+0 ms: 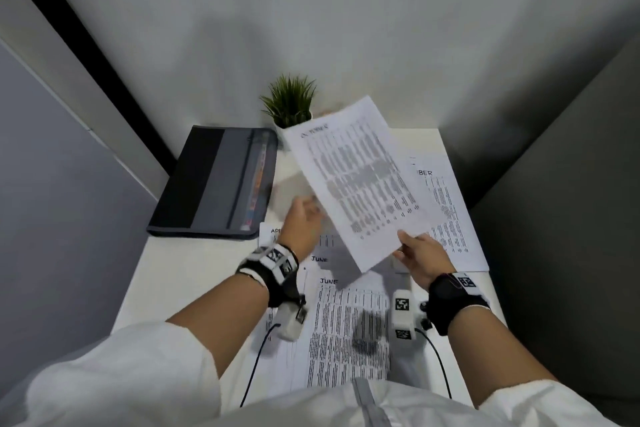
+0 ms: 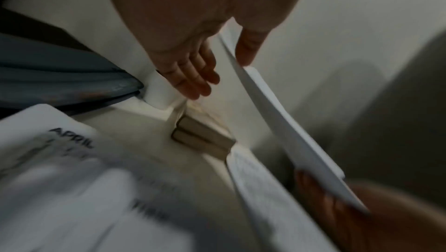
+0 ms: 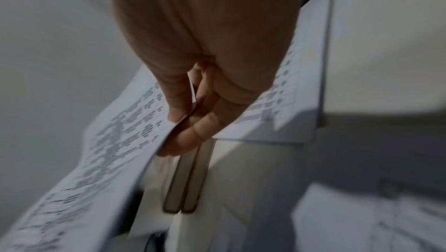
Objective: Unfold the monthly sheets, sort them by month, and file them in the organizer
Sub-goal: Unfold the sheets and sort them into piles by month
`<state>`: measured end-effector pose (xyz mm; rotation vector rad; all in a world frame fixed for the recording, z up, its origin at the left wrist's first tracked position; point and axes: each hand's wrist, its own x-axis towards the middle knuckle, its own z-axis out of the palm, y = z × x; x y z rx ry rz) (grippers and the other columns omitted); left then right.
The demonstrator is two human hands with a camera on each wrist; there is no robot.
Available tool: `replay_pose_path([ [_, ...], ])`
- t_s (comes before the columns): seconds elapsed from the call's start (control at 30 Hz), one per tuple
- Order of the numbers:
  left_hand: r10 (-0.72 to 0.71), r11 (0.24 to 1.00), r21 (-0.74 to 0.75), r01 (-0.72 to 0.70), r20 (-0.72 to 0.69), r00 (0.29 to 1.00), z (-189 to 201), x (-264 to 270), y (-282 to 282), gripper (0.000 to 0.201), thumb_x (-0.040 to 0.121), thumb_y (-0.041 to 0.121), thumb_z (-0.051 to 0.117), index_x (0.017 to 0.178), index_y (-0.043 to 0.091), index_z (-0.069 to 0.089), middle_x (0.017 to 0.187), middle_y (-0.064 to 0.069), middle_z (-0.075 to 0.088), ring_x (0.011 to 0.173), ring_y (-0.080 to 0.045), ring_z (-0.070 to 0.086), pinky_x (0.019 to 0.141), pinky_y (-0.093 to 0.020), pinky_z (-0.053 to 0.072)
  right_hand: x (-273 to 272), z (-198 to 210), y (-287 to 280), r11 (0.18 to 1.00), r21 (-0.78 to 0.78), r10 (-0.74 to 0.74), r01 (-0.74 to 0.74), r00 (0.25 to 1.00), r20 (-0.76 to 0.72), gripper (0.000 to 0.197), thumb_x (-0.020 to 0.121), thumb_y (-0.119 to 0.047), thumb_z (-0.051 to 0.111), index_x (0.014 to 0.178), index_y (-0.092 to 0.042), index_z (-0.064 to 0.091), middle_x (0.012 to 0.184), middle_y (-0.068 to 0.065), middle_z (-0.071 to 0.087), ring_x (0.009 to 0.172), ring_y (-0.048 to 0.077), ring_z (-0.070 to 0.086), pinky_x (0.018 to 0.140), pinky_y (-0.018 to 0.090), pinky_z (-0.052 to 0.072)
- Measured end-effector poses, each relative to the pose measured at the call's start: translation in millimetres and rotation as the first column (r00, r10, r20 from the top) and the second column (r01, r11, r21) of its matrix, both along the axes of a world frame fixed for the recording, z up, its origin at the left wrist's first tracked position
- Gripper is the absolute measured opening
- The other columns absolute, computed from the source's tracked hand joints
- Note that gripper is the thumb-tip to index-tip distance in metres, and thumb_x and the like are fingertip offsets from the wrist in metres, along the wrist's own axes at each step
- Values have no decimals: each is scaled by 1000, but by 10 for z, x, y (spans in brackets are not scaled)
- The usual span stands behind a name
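Observation:
My right hand (image 1: 407,243) pinches the lower right corner of an unfolded printed sheet (image 1: 360,177) and holds it tilted above the table; the right wrist view shows the thumb on top of the sheet (image 3: 120,141) and the fingers under it (image 3: 183,128). Its blurred heading cannot be read. My left hand (image 1: 311,204) hovers at the sheet's left edge with straight fingers (image 2: 193,80), and the edge (image 2: 277,115) runs between them and the thumb. The dark grey organizer (image 1: 214,184) lies closed at the back left. Flat JUNE sheets (image 1: 346,333) lie in front of me.
An APRIL sheet (image 1: 273,230) lies by the organizer's near corner, and a sheet ending in "BER" (image 1: 446,211) lies at the right. A small potted plant (image 1: 289,104) stands against the back wall. Two narrow beige strips (image 2: 200,134) lie under the lifted sheet.

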<state>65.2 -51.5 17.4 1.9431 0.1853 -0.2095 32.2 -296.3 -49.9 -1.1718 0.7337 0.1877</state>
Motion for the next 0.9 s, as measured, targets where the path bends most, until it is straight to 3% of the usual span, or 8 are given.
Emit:
replay_pose_path([
  [0.07,-306,887,353,298,-35,951,-274,-239,27,39,90,16,61,127,12,52,127,-8,51,111,-19,49,96,-28,42,-135,-96,-200,996,-90,-33,27,997,-63,29,88,-17,67,65,-9,51,61,9,61,70,24,57,76,34,47],
  [0.13,-521,629,612,479,-125,844,-511,-471,80,52,86,25,66,134,22,47,134,-3,43,122,-20,42,104,-36,39,-281,-186,-374,977,-209,-79,52,989,-125,30,91,-21,63,65,-7,56,73,13,61,76,25,54,80,38,45],
  [0.23,-611,411,710,572,-251,751,-769,-679,177,79,81,33,72,146,25,29,147,-3,28,134,-24,30,107,-39,36,-428,-346,-594,952,-188,-275,243,946,-169,12,94,-10,57,94,2,59,101,13,56,73,21,57,75,32,53],
  [0.3,-614,357,706,611,-315,723,-864,-736,239,88,81,31,73,150,23,19,153,-5,19,139,-26,23,110,-40,34,-487,-412,-679,941,-191,-319,278,918,-235,35,94,-7,55,124,9,47,112,11,51,79,21,58,81,31,54],
  [0.4,-615,354,684,638,-344,710,-905,-766,334,92,83,30,73,152,21,13,155,-5,14,140,-25,21,110,-38,35,-525,-423,-688,913,-288,-367,288,888,-278,37,90,-12,63,121,5,53,117,11,60,91,24,61,87,35,52],
  [0.6,-611,422,652,630,-309,729,-831,-741,479,93,86,30,71,154,21,9,155,-1,16,137,-20,28,104,-34,41,-453,-398,-629,909,-309,-373,280,878,-300,20,86,-8,65,103,0,60,87,16,69,81,31,68,85,43,55],
  [0.8,-608,441,648,621,-293,738,-811,-795,502,89,90,27,66,154,18,5,160,-4,10,146,-19,15,115,-34,27,-418,-367,-604,907,-341,-367,247,861,-353,15,85,-5,62,99,-3,58,86,16,70,61,20,69,60,29,59],
  [0.9,-605,466,663,586,-244,758,-838,-822,509,87,88,26,68,153,17,10,159,-4,15,144,-20,22,114,-31,26,-415,-329,-604,905,-403,-311,138,860,-404,27,81,-15,58,102,3,59,104,22,67,89,31,66,86,43,54],
])
